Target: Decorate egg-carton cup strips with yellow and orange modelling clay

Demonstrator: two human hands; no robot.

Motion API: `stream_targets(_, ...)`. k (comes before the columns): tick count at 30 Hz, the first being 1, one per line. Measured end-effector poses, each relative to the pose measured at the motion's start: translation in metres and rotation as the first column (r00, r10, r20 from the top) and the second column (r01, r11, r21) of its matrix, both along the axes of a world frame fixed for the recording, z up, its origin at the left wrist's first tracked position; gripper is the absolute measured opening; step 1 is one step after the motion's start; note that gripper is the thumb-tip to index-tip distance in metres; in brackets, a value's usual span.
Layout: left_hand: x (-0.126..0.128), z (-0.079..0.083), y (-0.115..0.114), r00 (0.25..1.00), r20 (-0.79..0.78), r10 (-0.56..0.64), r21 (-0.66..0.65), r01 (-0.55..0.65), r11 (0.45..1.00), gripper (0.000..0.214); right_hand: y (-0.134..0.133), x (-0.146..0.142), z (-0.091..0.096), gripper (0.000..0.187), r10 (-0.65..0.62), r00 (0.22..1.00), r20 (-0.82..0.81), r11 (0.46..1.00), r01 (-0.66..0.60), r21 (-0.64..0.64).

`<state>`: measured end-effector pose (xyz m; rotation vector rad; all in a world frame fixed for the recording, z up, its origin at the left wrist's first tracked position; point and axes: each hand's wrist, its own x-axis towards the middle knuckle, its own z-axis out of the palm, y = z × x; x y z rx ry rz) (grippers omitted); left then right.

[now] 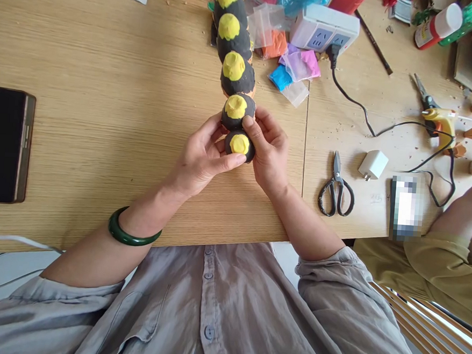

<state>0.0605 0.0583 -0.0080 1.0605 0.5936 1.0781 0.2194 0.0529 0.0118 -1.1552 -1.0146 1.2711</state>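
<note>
A chain of black clay balls (236, 47), each topped with a yellow patch, runs from the table's far edge toward me. Both hands pinch its near end. My left hand (200, 158) is closed under and beside the last ball (239, 144), thumb along its lower side. My right hand (268, 147) is closed on the same ball from the right, a fingertip also touching the ball above it (236, 109). A green bangle (129, 234) sits on my left wrist.
A dark phone (1, 144) lies at the left. Scissors (335, 189), a white charger (373, 165), a glue gun (440, 122) with its cable, a power strip (325, 29) and coloured clay bags (294, 68) lie to the right. Another person's sleeve (435, 266) is at the right edge.
</note>
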Motion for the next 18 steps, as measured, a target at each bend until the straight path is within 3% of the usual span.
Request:
stream_targets(7, -0.003, 0.015, 0.001, 0.998, -0.021, -0.057, -0.023, 0.057, 0.998, 0.082, -0.001, 0.0, 0.001, 0.05, -0.033, 0.999, 0.02, 0.999, 0.033, 0.0)
stream_targets(14, -0.001, -0.003, -0.002, 1.0, -0.017, -0.002, 0.068, 0.004, 0.998, 0.067, -0.005, -0.003, -0.006, 0.049, -0.016, 0.996, 0.082, 1.0, 0.014, 0.028)
stream_targets(18, -0.002, -0.005, -0.001, 0.999, -0.04, -0.005, 0.047, 0.007, 0.999, 0.072, -0.005, -0.004, -0.012, 0.05, -0.017, 0.995, 0.093, 0.999, 0.014, 0.035)
